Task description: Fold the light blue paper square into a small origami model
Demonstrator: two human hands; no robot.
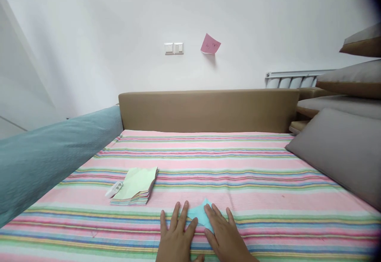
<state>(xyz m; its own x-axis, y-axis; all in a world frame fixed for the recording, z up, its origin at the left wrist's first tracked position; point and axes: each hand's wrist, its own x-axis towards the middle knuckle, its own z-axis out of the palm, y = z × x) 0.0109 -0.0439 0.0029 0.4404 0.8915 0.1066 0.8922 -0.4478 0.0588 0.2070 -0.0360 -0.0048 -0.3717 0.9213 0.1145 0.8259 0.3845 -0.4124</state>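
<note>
A small piece of light blue folded paper (201, 214) lies on the striped cloth between my two hands. My left hand (177, 234) is flat with its fingers spread, its fingertips and thumb by the paper's left side. My right hand (222, 230) rests over the right part of the paper, fingers stretched out and pressing on it, so that part is hidden. Neither hand grips anything.
A stack of coloured paper sheets (138, 184), pale green on top, sits to the left with a small white object (114, 190) at its edge. Grey cushions (342, 147) are piled at right. A blue-covered armrest (65, 147) and a brown backrest (208, 111) border the striped cloth (253, 163).
</note>
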